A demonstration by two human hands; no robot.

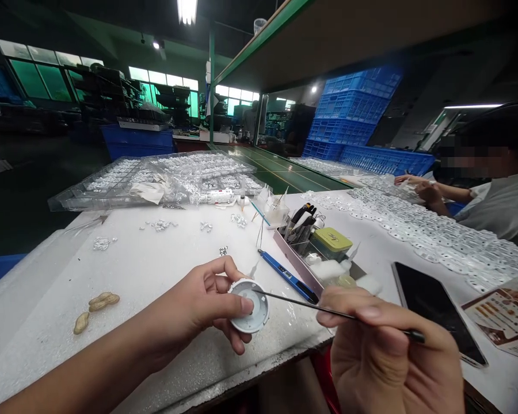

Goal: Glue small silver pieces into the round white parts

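Observation:
My left hand [207, 305] grips a small round white plastic housing [251, 307] by its rim, its hollow side turned up, just above the white table [155, 270]. My right hand [384, 351] pinches a thin dark metal probe [328, 310] whose tip rests inside the housing, near its upper right edge. A blue pen-shaped tool [287, 276] lies on the table just beyond the housing.
A pink tool tray [300, 259] holds tweezers, a yellow-green tin [331, 240] and cotton. A black phone [438, 310] and a leaflet [507, 313] lie at right. Peanuts [95, 307] lie left. Clear trays of small parts [155, 178] stand behind. A co-worker's hands [418, 187] work far right.

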